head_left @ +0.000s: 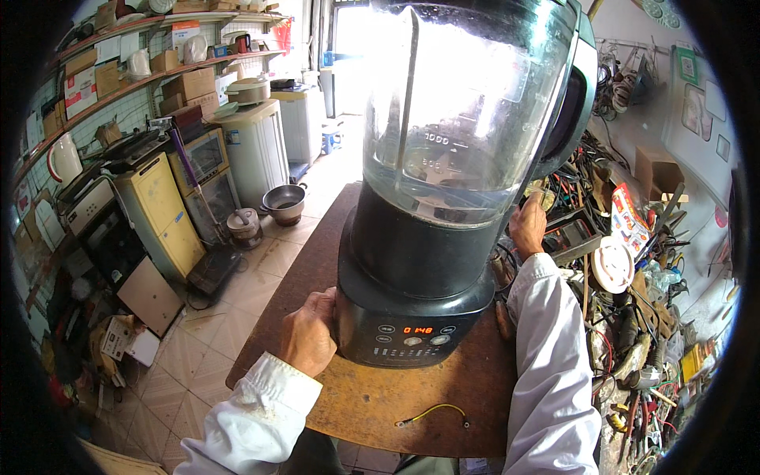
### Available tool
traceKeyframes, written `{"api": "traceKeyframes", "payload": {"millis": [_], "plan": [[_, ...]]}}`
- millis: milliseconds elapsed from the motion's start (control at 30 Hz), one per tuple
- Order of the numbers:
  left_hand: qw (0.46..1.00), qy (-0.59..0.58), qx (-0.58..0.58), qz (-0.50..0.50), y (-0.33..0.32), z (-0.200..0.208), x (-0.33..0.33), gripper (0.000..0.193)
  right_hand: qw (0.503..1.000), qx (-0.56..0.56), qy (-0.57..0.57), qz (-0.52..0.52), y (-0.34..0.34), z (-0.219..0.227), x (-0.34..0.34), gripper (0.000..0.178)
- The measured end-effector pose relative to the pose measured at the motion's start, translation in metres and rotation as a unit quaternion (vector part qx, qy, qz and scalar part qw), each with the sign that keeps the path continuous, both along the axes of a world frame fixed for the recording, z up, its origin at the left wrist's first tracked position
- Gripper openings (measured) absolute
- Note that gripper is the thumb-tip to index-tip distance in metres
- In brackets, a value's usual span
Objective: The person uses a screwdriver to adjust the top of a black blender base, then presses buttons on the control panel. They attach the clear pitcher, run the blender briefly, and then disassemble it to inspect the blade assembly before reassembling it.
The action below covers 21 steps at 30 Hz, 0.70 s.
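Observation:
A large blender stands upright on the brown wooden table (348,408). Its clear jug (451,119) has a black handle (571,119) at the right and some clear liquid low inside. Red digits glow on the panel of the black base (412,309). My left hand (310,334) is closed against the base's left side, its fingertips partly hidden. Beyond the base's right side, my right hand (529,226) is closed beside a small yellowish, see-through thing; what it grips is unclear. A short yellow wire (434,412) with metal ends lies near the table's front edge.
Tools, cables and parts pile up at the right, around a dark tray (571,237) and a white round lid (613,264). On the left floor stand a yellow cabinet (168,218), a metal pot (283,203) and appliances. Boxes fill the wall shelves (158,83).

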<state>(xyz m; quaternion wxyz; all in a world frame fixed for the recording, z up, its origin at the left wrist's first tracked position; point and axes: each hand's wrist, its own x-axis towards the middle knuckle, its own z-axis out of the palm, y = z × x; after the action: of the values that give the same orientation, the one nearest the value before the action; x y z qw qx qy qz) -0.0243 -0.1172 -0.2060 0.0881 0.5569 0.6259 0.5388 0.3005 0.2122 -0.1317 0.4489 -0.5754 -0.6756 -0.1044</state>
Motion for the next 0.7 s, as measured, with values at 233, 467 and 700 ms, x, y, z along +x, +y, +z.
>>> {"api": "traceKeyframes", "payload": {"millis": [233,467,700], "plan": [[0.988,0.128,-0.07,0.049,-0.014,0.035,0.01,0.025,1.0,0.023,-0.011,0.013,0.003,-0.006,0.003,0.036],[0.986,0.157,-0.042,0.028,-0.015,0.032,0.008,0.018,0.998,0.055,-0.022,0.033,0.004,-0.008,0.007,0.035],[0.987,0.16,-0.004,0.019,-0.012,0.037,0.013,0.017,0.996,0.08,-0.023,0.02,0.014,-0.019,0.011,0.038]]}}
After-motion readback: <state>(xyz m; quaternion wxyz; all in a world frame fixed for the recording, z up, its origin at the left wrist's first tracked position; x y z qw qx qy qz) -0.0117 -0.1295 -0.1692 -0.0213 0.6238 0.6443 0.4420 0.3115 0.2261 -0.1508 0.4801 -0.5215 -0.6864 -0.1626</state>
